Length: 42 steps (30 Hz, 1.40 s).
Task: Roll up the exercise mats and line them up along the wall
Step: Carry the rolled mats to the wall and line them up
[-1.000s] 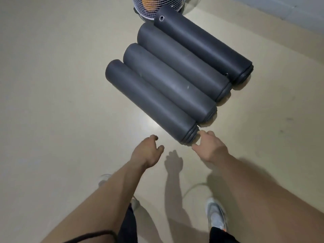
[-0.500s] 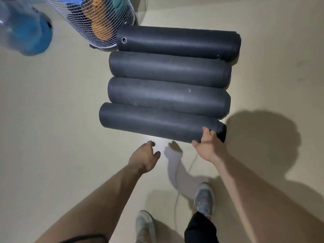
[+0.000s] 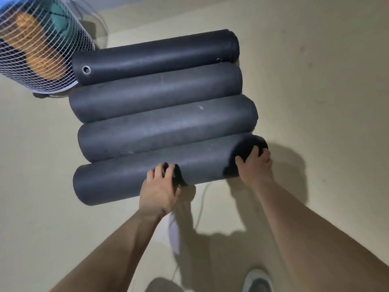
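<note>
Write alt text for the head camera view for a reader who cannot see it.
Both hands rest on the nearest rolled mat, the left hand at its middle and the right hand at its right end. Three more dark rolled mats lie side by side behind it on a beige floor, with a white mesh basket at upper left.

- The left hand (image 3: 160, 190), off the floor a moment ago, now rests its fingers on the nearest rolled mat (image 3: 130, 180).
- The right hand (image 3: 255, 165) has shifted round onto that mat's end.
</note>
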Motion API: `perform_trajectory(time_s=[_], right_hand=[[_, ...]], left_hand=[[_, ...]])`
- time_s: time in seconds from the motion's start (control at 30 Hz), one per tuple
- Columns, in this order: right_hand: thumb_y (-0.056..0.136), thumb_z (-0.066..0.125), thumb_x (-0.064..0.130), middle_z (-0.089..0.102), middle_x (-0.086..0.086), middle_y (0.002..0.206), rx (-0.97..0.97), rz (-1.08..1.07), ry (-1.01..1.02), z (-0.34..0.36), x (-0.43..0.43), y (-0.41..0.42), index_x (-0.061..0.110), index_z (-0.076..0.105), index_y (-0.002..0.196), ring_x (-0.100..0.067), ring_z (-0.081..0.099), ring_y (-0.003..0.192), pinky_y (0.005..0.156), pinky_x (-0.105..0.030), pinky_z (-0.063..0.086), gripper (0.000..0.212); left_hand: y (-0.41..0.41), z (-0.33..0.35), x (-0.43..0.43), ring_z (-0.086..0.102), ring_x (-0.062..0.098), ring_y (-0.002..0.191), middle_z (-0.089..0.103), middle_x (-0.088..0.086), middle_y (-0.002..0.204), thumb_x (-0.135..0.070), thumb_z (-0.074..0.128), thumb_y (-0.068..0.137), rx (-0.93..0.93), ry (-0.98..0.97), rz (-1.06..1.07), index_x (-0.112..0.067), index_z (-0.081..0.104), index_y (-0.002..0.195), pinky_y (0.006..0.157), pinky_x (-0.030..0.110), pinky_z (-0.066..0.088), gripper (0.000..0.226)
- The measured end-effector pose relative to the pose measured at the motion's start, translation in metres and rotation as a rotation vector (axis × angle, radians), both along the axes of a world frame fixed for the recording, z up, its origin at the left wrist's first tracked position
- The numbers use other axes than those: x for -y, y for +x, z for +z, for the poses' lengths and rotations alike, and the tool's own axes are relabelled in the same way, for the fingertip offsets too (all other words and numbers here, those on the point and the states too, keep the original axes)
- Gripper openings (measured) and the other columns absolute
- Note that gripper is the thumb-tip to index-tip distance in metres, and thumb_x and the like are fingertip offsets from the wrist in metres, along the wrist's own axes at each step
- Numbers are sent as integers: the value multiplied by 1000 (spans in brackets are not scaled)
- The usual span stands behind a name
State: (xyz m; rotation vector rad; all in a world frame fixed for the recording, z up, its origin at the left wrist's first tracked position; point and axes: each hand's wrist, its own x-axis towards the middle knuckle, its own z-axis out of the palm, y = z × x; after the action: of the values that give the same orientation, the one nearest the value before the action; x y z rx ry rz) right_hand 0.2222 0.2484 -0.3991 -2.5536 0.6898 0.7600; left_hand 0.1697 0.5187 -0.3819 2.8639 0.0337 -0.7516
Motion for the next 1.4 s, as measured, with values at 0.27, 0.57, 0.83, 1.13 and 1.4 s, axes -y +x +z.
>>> perform_trajectory(time_s=[0.27,0.57,0.83,1.13,1.4], right_hand=[[104,48,51,32,-25,153,79,-163,21,-20,15,37,3,27,154,-45,36,137,111,-50,33,73],[94,52,63,34,-27,149,243,-368,-246,-80,-24,49,10,37,147,-48,34,135,113,-60,30,77],[82,43,73,30,-32,153,288,-380,-168,-85,-17,41,16,33,144,-51,33,135,113,-59,28,85],[80,63,67,43,-24,140,292,-418,-57,-61,-13,37,9,37,140,-44,40,130,105,-55,38,88],[87,59,64,43,-25,144,313,-405,18,-61,-20,19,7,32,148,-46,42,132,108,-57,37,87]], left_hand=[[52,-24,-37,32,41,140,37,12,157,-45,54,100,107,24,168,-18,39,152,114,46,35,60],[37,-70,-110,25,48,146,35,26,157,-69,42,97,234,169,645,-4,41,147,122,52,19,82],[10,-78,-147,25,49,145,25,24,161,-71,59,88,382,66,1087,-4,27,154,116,58,27,100],[5,-78,-168,34,44,140,34,18,155,-70,67,83,341,-147,1309,-9,21,157,113,52,33,107],[1,-82,-177,34,43,142,35,17,156,-72,65,83,367,-160,1293,-12,23,158,116,54,33,104]])
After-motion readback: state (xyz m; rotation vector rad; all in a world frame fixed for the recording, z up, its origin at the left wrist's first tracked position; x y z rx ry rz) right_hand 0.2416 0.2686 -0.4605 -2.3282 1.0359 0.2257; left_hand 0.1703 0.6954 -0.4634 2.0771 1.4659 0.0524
